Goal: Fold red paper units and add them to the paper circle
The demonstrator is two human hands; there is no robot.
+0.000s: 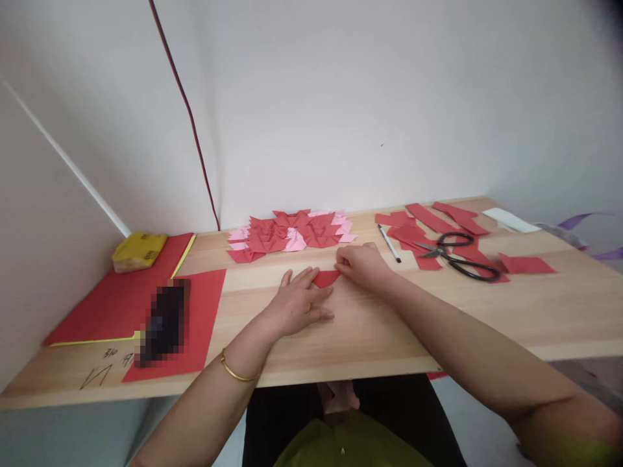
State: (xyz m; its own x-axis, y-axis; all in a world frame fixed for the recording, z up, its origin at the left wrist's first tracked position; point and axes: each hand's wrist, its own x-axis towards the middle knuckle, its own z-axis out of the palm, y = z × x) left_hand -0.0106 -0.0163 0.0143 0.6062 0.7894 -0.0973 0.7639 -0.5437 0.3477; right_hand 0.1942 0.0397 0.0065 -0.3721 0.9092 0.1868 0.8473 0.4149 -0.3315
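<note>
A small piece of red paper (326, 279) lies on the wooden table between my two hands, partly hidden by them. My left hand (299, 303) rests flat with its fingers spread, fingertips on the paper's left side. My right hand (363, 264) has its fingers curled and pinched together at the paper's right corner. Behind the hands sits a pile of folded red and pink paper pieces (292, 237) against the wall.
To the right are black-handled scissors (440, 250), a white pen (389, 243), red paper scraps (428, 217) and a white strip (511, 220). At left lie red sheets (214, 305), a dark blurred object (168, 321) and a yellow packet (140, 251). The table's front edge is near my body.
</note>
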